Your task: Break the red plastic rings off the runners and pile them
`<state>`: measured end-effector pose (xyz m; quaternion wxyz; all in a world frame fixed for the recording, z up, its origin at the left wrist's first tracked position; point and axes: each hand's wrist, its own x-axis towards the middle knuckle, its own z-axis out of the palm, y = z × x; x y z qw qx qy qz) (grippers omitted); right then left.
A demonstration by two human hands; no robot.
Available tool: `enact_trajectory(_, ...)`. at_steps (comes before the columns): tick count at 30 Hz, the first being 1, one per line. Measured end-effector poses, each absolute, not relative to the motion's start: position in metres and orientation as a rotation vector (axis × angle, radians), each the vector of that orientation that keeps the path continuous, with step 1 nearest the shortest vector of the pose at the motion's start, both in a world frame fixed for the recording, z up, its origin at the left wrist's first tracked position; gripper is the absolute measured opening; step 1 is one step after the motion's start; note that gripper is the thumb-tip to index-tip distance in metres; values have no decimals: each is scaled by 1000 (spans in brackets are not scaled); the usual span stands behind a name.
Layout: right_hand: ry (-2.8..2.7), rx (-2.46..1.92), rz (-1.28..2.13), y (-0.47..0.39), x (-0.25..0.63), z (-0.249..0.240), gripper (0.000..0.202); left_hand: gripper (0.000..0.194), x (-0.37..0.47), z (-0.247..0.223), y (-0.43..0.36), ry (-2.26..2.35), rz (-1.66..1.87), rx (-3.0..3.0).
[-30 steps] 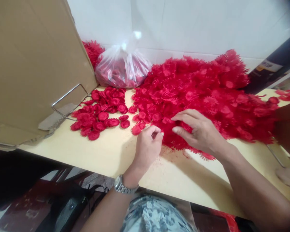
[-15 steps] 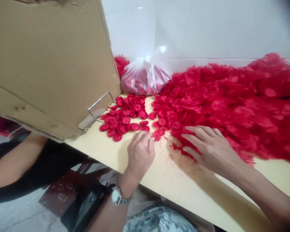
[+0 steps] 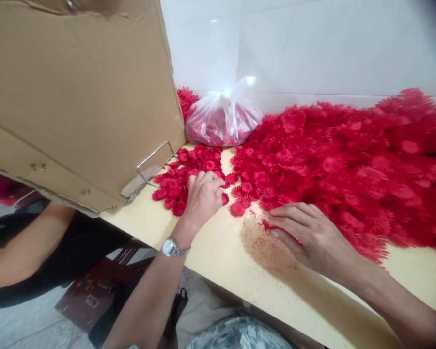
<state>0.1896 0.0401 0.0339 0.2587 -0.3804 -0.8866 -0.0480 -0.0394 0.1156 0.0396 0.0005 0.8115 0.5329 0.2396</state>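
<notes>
My left hand (image 3: 205, 195), a metal-banded watch (image 3: 170, 247) at its wrist, reaches over a small heap of red flower-shaped discs (image 3: 170, 188) with toothed rims. Its fingers are curled down and their tips are hidden, so what they hold cannot be made out. To the right, my right hand (image 3: 308, 235) rests at the front edge of a large pile of red fringed flower pieces (image 3: 334, 160). Its fingers are stretched and slightly bent, the thumb a little apart, with red showing in the gap. Red crumbs (image 3: 261, 242) lie on the tabletop beside it.
A knotted clear plastic bag (image 3: 223, 121) of red pieces stands against the wall. On the left rises a large cardboard box (image 3: 83, 106), a bent metal wire (image 3: 154, 157) at its lower edge. Another person's arm (image 3: 32, 247) shows beyond the pale table (image 3: 221, 252).
My left hand has moved up and left from the table's near side onto the small disc heap. My right hand's fingers have drawn closer together and shifted slightly down. The view has tilted slightly.
</notes>
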Motion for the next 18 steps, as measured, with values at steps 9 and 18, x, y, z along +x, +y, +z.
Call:
enact_trajectory(9, -1928, -1170, 164, 15, 181, 48, 21, 4, 15, 42, 38, 790, 1084, 1167)
enact_trajectory(18, -1452, -1348, 705, -28, 193, 38, 7, 10, 58, 24, 12, 940, 1178, 1266)
